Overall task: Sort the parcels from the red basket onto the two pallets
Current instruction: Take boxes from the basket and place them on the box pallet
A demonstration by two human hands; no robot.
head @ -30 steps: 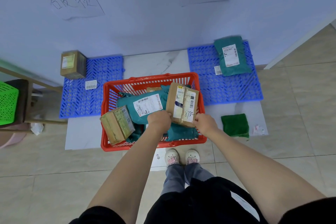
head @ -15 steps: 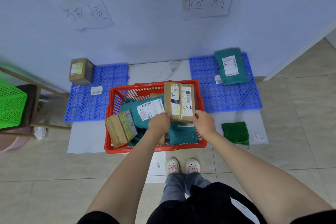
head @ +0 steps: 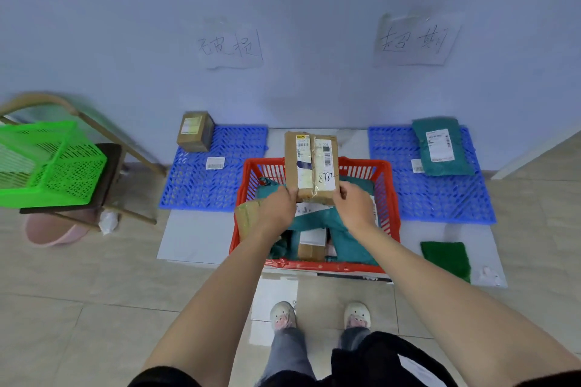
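We hold the brown box [head: 310,165] upright between both hands above the red basket [head: 385,198], our left hand [head: 278,209] gripping its lower left corner and our right hand [head: 355,206] pinching its lower right. Teal bags [head: 349,229] lie under our hands. The left pallet [head: 217,179] carries a small box [head: 195,131]; the right pallet [head: 440,198] carries a teal parcel [head: 441,146].

Beige tiled floor [head: 94,308], with a pale sheet [head: 195,236] spread against the wall. On the sheet: left blue pallet [head: 201,188], red basket [head: 390,198] between, right blue pallet [head: 440,201], green cloth [head: 446,258] near the right edge. On bare tile at left: chair [head: 125,166], pink basin [head: 56,232] beneath.
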